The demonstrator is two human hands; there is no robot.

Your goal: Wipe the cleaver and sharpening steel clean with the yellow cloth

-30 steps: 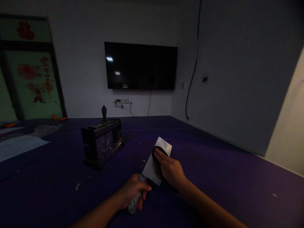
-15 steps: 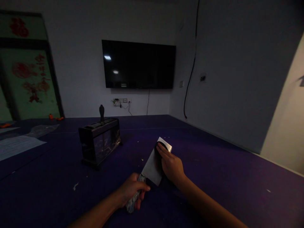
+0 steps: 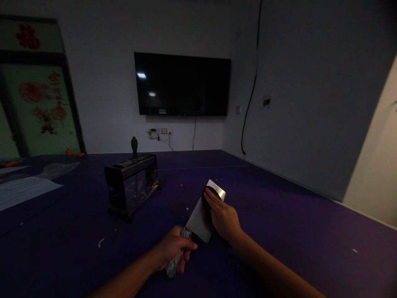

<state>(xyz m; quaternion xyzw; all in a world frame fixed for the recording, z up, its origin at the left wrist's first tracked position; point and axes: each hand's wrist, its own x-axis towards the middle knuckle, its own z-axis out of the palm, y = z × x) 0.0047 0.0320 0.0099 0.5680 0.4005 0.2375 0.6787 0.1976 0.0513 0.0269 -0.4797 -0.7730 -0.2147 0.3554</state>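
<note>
A broad steel cleaver [image 3: 198, 221] lies over the dark purple table [image 3: 294, 231], blade pointing away from me. My left hand [image 3: 172, 250] is closed round its handle, which seems wrapped in a pale cloth. My right hand [image 3: 223, 217] presses a small dark round pad [image 3: 208, 193] against the far part of the blade, fingers curled over it. What the pad is made of I cannot make out in the dim light.
A dark knife block [image 3: 132, 186] with a clear front stands to the left, one black handle [image 3: 134, 147] sticking up from it. Pale sheets [image 3: 25, 186] lie at the far left. A wall-mounted television [image 3: 182, 85] hangs behind. Small white scraps dot the table.
The hands and cleaver stay almost in place; my right hand with the pad has shifted slightly along the blade. The view has swayed a little.
</note>
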